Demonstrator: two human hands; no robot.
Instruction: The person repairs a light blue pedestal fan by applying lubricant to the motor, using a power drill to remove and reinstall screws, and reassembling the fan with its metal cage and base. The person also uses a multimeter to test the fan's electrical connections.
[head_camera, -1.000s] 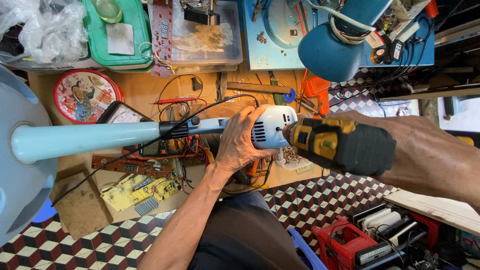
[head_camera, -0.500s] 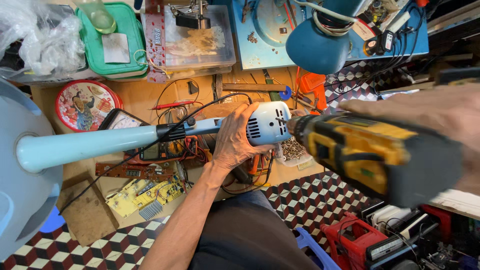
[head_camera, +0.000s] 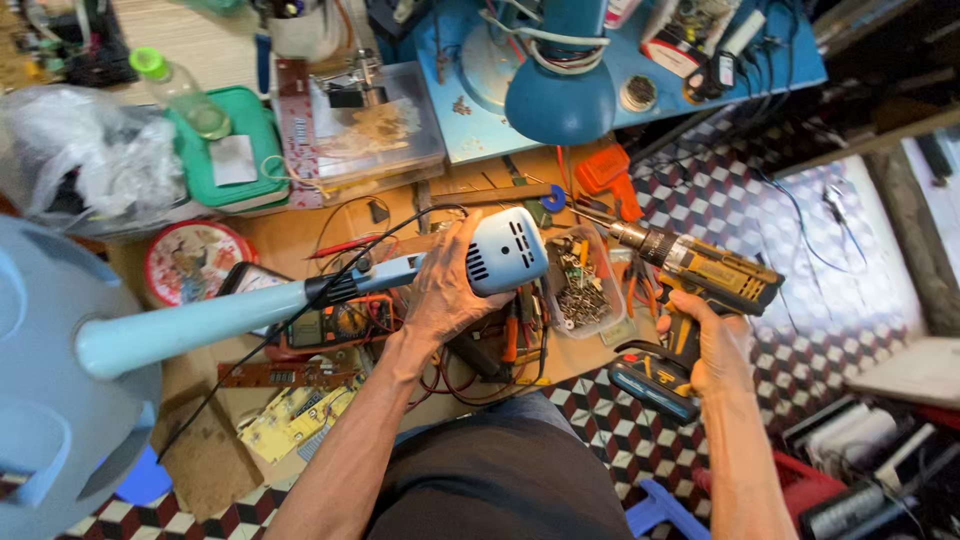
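Gripping the pale blue fan motor housing (head_camera: 505, 250) with the left hand (head_camera: 445, 290), fingers wrapped around it, over the cluttered workbench (head_camera: 290, 235). Right hand (head_camera: 715, 350) is closing around the handle of the yellow cordless drill (head_camera: 690, 290), chuck pointing toward the housing, just apart from it, above the clear screw tray (head_camera: 580, 290).

Fan motor housing (head_camera: 505, 250): pale blue, vented, on a long pale-blue pole lying roughly level, clamped in the left hand (head_camera: 448, 290). Cordless drill (head_camera: 690, 290): yellow-black, battery at bottom, gripped by the right hand (head_camera: 715, 345), chuck aimed left at the housing, just apart from it.
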